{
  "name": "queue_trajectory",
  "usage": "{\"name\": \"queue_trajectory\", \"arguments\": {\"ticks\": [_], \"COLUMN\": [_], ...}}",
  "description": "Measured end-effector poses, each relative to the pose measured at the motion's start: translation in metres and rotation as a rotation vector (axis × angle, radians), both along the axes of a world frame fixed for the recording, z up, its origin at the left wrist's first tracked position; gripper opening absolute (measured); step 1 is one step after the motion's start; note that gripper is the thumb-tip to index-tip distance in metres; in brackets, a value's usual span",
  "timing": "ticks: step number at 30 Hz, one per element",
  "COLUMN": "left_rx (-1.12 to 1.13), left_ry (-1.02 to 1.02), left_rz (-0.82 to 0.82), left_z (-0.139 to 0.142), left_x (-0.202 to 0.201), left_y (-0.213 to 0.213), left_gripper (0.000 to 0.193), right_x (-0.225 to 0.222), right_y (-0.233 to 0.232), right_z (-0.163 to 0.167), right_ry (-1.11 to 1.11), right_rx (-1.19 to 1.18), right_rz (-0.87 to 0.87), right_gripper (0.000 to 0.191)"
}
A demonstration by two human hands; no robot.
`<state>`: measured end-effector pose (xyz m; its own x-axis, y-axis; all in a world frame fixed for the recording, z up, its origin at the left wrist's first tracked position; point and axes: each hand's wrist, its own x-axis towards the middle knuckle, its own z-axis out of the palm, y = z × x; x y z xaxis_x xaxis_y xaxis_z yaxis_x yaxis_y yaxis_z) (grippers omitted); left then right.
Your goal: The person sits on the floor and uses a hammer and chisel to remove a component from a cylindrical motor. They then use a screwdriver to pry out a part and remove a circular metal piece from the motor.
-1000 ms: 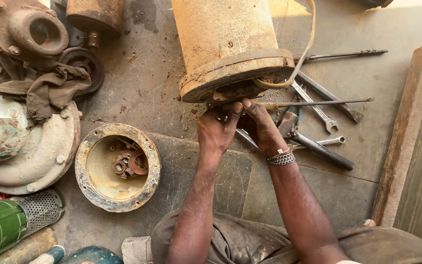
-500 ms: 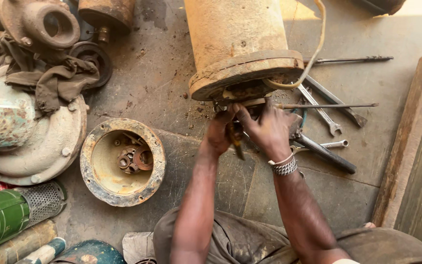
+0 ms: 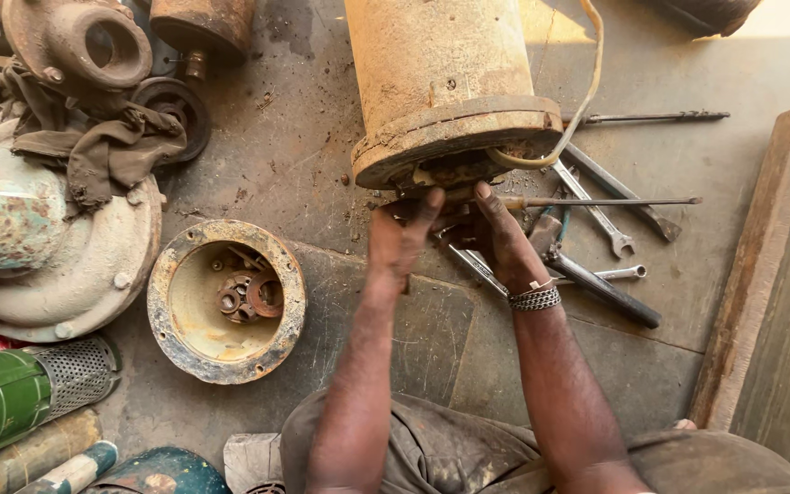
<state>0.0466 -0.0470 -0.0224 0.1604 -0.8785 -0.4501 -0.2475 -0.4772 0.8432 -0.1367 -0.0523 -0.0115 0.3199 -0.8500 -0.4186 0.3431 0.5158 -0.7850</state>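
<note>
A rusty yellowish motor cylinder (image 3: 441, 82) lies on the concrete floor, its flanged open end facing me. My left hand (image 3: 400, 238) reaches to the underside of that flange, fingertips touching the rim. My right hand (image 3: 500, 242), with a metal bracelet at the wrist, presses its fingers against the same opening next to the left hand. Whether either hand pinches a small part there is hidden by the fingers. A pale cable (image 3: 587, 101) loops out from the flange on the right.
A round rusty end cover (image 3: 226, 300) with loose bearings inside lies to the left. Wrenches (image 3: 596, 215), a long rod (image 3: 614, 201) and a dark-handled tool (image 3: 605, 291) lie to the right. Pump housings and rags (image 3: 93, 146) crowd the left; a wooden frame (image 3: 761, 274) runs along the right.
Both hands have stayed at the cylinder's open end while shifting their fingers; the right hand opened out, then drew back to the rim. The view has moved slightly.
</note>
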Motion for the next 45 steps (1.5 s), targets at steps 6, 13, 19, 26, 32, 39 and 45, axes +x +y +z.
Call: {"name": "queue_trajectory", "arguments": {"ticks": [6,13,19,26,32,39,45], "left_rx": [-0.182,0.057,0.15,0.099,0.035,-0.281,-0.735], "left_ry": [0.104,0.738,1.365,0.994,0.632,0.656,0.517], "left_rz": [0.109,0.178,0.23,0.196,0.172,-0.082,-0.291], "left_z": [0.008,-0.024,-0.056,-0.069,-0.035,0.04,0.096], "left_x": [-0.022,-0.013,-0.03,-0.009,-0.004,0.011,-0.01], "left_y": [0.008,0.008,0.011,0.005,-0.005,0.008,0.006], "left_gripper": [0.065,0.05,0.051,0.038,0.032,0.035,0.023], "right_x": [0.005,0.009,0.014,0.0,-0.02,-0.081,-0.12], "right_y": [0.005,0.009,0.015,0.005,0.0,-0.001,0.053], "right_z": [-0.024,0.009,0.026,0.034,0.062,0.045,-0.002], "right_ry": [-0.092,0.822,1.669,1.497,1.095,1.685,1.932], "right_rx": [-0.036,-0.13,-0.392,-0.408,-0.439,-0.336,-0.412], "right_rz": [-0.124,-0.037,0.162,0.29,0.24,0.719,0.864], "right_gripper": [0.065,0.076,0.109,0.094,0.079,0.062,0.052]}}
